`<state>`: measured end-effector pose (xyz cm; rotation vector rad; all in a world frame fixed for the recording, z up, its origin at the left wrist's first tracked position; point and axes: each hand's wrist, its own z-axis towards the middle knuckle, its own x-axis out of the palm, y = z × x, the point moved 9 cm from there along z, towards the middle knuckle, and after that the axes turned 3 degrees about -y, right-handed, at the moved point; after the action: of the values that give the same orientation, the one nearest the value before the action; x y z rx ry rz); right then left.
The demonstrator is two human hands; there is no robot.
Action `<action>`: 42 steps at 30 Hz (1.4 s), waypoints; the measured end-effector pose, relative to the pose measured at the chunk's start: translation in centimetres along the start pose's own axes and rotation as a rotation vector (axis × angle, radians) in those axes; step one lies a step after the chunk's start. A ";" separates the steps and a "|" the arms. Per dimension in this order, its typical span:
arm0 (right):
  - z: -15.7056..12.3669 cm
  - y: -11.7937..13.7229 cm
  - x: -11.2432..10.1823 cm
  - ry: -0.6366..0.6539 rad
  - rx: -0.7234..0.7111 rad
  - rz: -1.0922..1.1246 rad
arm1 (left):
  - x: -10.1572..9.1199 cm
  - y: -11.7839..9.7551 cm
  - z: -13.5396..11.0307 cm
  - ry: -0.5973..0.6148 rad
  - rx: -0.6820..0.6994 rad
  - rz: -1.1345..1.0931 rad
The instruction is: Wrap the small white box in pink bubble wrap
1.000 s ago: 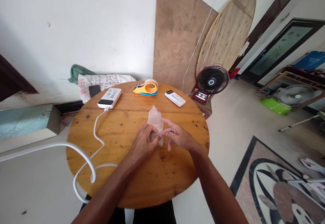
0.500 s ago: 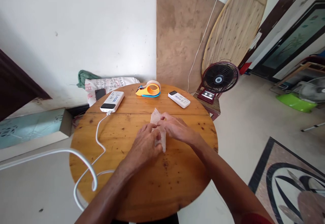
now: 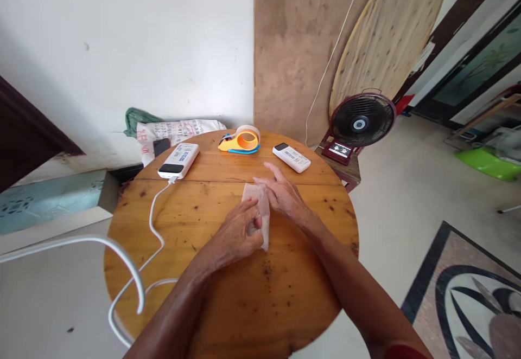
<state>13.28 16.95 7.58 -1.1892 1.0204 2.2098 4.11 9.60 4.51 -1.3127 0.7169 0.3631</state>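
A folded, whitish translucent plastic sheet (image 3: 264,207) lies flat on the round wooden table (image 3: 260,299), its length running away from me. My left hand (image 3: 240,229) is curled over the sheet's left side, fingers bent and thumb low near its front end; part of the sheet is hidden beneath it. At the sheet's upper right edge is my right hand (image 3: 285,193), its fingers stretched out and apart, the fingertips at or just over the far corner. Nothing is held in the right hand.
Toward the back stand an orange tape dispenser (image 3: 241,141), a white power bank (image 3: 179,161) with a white cable (image 3: 152,220), and a second white power bank (image 3: 291,157). Beyond the table's right side, a dark red fan (image 3: 360,123) sits on a stool.
My right hand has opened its fingers and shifted slightly right, off its hold on the sheet. The sheet's far end now lies flatter and squarer. My left hand stays on it.
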 end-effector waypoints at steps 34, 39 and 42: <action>2.3 -5.9 3.3 0.181 0.437 0.051 | 0.6 -2.6 -1.3 -0.127 0.236 0.289; 2.9 -6.8 4.6 0.202 0.492 0.100 | 0.7 -2.7 -1.3 -0.121 0.235 0.278; 2.6 -7.3 5.2 0.162 0.511 0.221 | 0.5 -2.7 -1.3 -0.133 0.239 0.268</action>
<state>13.88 23.76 1.28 -1.0646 1.7277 1.8468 5.84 7.59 6.09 -0.9592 0.7988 0.5573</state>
